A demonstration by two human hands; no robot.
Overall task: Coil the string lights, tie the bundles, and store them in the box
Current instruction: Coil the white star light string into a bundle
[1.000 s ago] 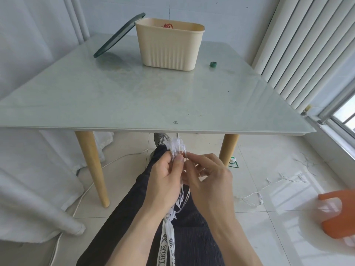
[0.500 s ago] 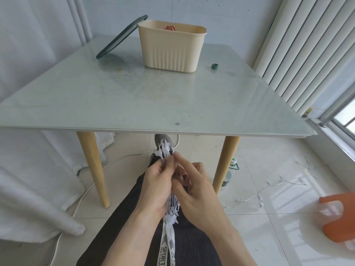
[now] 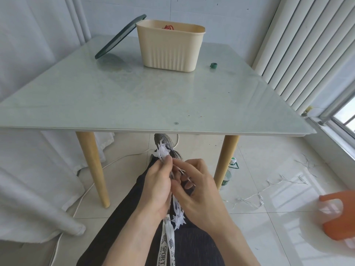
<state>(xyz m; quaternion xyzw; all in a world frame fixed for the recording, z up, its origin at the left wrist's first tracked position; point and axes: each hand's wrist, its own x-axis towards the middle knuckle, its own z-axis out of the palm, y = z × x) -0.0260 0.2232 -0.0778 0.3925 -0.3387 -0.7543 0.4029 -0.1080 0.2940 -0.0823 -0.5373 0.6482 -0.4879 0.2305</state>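
My left hand grips a coiled bundle of white star string lights over my lap, below the table's front edge. Stars stick out above my fingers and hang below my palm. My right hand pinches the thin wire against the bundle from the right. The loose end of the string lights trails across the floor tiles to the right. The beige ribbed box stands open at the table's far side with something red inside, and its dark green lid leans on its left wall.
A small green ring lies on the glass table right of the box. A plastic bottle stands by the right table leg. An orange stool is at the right, a white cable on the floor at the left.
My hands have shifted a little left and lower with the bundle, and my right hand has come in over the wire beside my left hand's fingers.
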